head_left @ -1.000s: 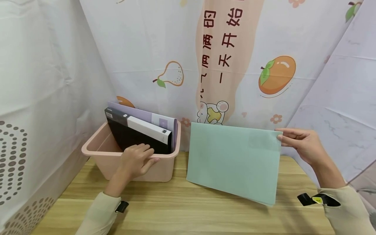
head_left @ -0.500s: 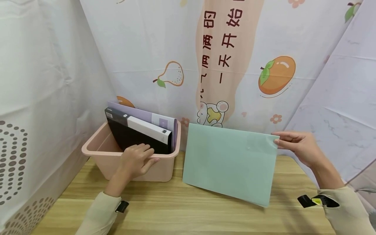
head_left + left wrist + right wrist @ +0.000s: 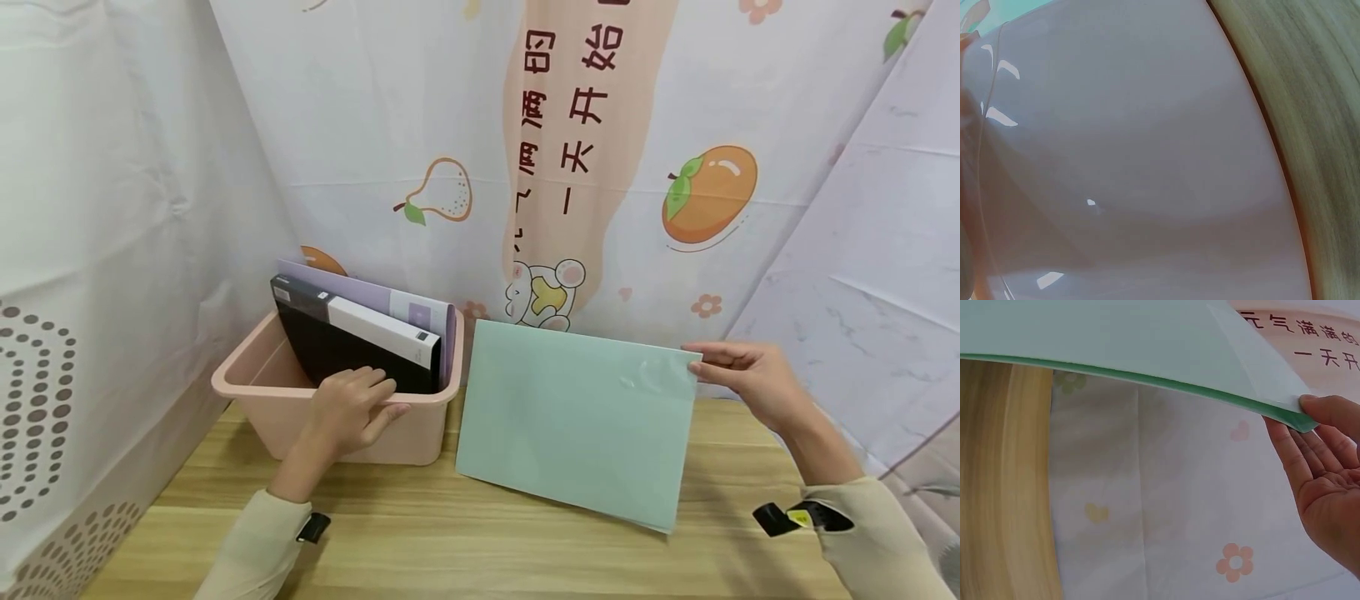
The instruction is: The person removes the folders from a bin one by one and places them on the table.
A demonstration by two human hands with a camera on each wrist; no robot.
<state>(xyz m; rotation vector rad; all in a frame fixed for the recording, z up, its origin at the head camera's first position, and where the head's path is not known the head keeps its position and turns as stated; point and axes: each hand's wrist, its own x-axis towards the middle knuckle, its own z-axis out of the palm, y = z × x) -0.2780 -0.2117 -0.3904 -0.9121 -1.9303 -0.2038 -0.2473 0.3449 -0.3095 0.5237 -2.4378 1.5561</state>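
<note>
A mint-green folder (image 3: 577, 421) is held up over the right part of the table, tilted with its left end next to the bin. My right hand (image 3: 750, 379) pinches its upper right corner; in the right wrist view the thumb (image 3: 1334, 412) lies on one face and the fingers behind the other. Whether its lower edge touches the table I cannot tell. My left hand (image 3: 348, 412) grips the front rim of a pink plastic bin (image 3: 416, 437), fingers over the rim and thumb outside. A black binder (image 3: 352, 350) with a white spine label leans inside, in front of a purple folder (image 3: 330, 281).
The wooden table (image 3: 480, 558) carries the bin at its left. A printed curtain (image 3: 420, 100) hangs close behind, and more white cloth (image 3: 112, 208) closes off the left side. The bin's glossy wall (image 3: 1147, 156) fills most of the left wrist view.
My right hand has moved left and slightly down, bringing the green folder closer to the bin. The left hand keeps its place on the rim, and the bin's contents look the same.
</note>
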